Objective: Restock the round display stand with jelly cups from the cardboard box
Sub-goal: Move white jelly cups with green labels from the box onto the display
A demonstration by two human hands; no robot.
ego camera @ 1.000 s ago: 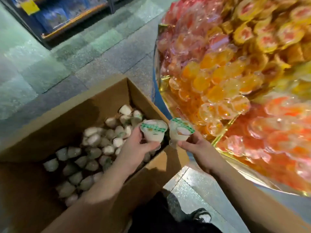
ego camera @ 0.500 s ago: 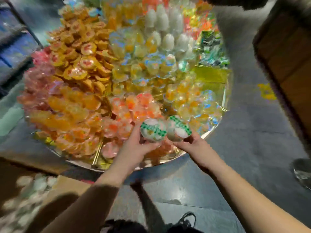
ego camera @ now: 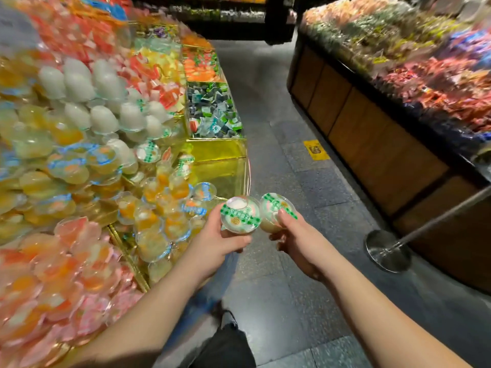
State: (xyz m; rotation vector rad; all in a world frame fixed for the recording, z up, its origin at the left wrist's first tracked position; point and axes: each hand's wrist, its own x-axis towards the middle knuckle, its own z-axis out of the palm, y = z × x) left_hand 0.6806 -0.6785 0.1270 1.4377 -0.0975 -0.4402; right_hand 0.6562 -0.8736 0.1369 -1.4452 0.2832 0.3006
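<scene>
My left hand [ego camera: 215, 241] grips a white jelly cup [ego camera: 240, 215] with a green-checked lid, held lid up. Beside it my right hand [ego camera: 297, 240] holds a second, similar jelly cup [ego camera: 276, 212], tilted, with the thumb across its lid. Both cups hover over the floor just off the right edge of the round display stand [ego camera: 220, 158], which fills the left of the view with heaped jelly cups. A cluster of white jelly cups [ego camera: 103, 102] sits high on the stand. The cardboard box is out of view.
Grey tiled aisle floor [ego camera: 292, 288] runs between the stand and a wooden-sided snack counter [ego camera: 377, 144] at right. A metal barrier post base [ego camera: 385, 251] stands on the floor at right. A green-packet bin [ego camera: 212, 110] sits on the stand's far side.
The view has swung right along the stand; both hands, each holding its cup, now sit beyond the stand's right edge over the aisle. The box left the view a second ago.
</scene>
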